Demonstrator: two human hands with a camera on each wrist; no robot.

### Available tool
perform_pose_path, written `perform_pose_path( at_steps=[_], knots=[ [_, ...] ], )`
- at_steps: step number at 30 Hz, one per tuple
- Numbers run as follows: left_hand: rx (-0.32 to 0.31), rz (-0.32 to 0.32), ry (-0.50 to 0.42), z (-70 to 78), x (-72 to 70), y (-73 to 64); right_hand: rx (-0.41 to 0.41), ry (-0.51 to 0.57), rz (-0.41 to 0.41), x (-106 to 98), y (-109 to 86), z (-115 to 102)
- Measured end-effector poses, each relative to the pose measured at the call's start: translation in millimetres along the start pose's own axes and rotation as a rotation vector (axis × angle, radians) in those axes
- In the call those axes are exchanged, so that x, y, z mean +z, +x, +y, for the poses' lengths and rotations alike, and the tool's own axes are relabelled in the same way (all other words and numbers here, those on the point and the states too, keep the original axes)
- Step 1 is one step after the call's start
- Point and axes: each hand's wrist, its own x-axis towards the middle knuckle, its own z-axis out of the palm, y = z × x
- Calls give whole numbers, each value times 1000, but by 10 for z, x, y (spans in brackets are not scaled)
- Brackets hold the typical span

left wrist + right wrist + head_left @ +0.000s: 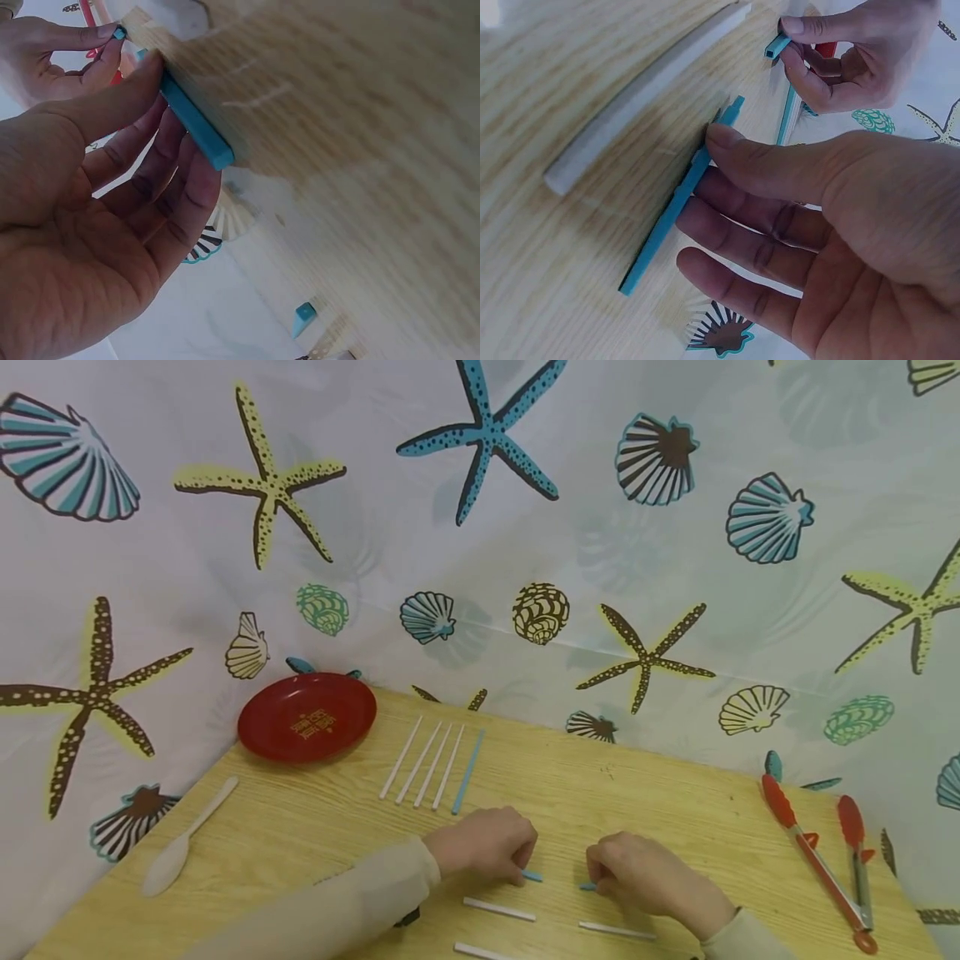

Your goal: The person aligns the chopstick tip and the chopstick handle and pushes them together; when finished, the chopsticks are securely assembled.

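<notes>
In the head view my left hand (487, 843) pinches a blue chopstick half (532, 877) low over the wooden table. The right wrist view shows a square hole in the end of that half (777, 45). My right hand (648, 870) pinches a second blue half (664, 217) between thumb and fingers, its narrower peg end pointing toward the left hand. A gap separates the two facing ends. Nearer me lie white halves, one (498, 909) by the left hand and another (617, 931) by the right, plus a third (480, 952) at the frame's bottom edge.
Several full-length white sticks (427, 767) lie side by side with a blue one (468, 772) behind my left hand. A red plate (258, 747) stands at the back left, near a pale spoon (168, 864). Red-tipped tongs (825, 868) lie at the right.
</notes>
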Motion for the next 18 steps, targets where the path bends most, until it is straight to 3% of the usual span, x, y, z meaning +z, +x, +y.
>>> perform_pose_path(
  at_steps=[5,9,18],
  knots=[
    [-7,4,12,10,10,-13,6,1,4,-12,-9,-19],
    [-17,8,-28,18,-19,-28,8,8,21,-27,-22,-25],
    [-9,94,-74,-3,-166,-15,-23,-8,95,-56,-48,29]
  ],
)
